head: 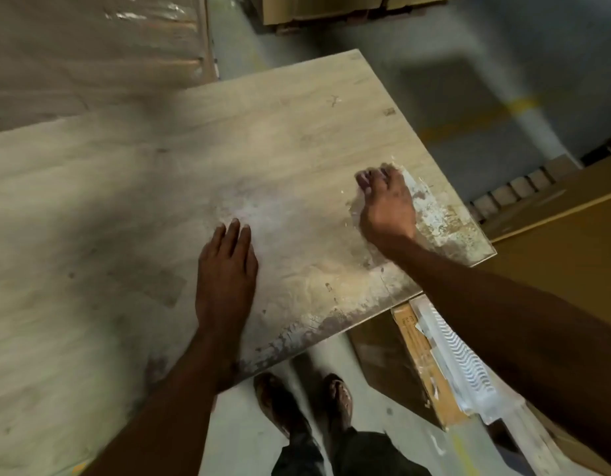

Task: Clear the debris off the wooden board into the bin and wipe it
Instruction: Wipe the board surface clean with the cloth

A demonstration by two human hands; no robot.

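the wooden board [125, 201] fills the left & middle of the view, lying flat, w/ its right corner jutting out over the floor. the person stands at its near edge.

the left hand [226, 276] lies palm-down on the board not far from the near edge. its fingers are straight & close together, holding nothing, and the tips touch the rim of a pale dusty patch [262, 214] in the middle of the board.

the right hand [386, 204] is further out, close to the board's right edge, knuckles up w/ fingers curled under. blur hides whether they grip anything, so can't tell. it sits on a strip of white crusty debris [434, 214] that runs along the right edge toward the corner. more flaky residue [314, 324], white & dark, lines the near edge btwn the two forearms. the rest of the board is light grain w/ a few small marks.

below the near edge are the person's sandals [273, 403] & dark trousers [348, 455] on a grey floor [503, 36] w/ a yellow line [520, 104]. just under the board's right corner lies a cardboard box [413, 345] w/ white wavy plastic packaging [458, 362] on top. brown flat sheets [571, 269] lie to the right, stacked cartons [331, 8] at the top, and a plastic-wrapped panel [91, 46] top left behind the board.
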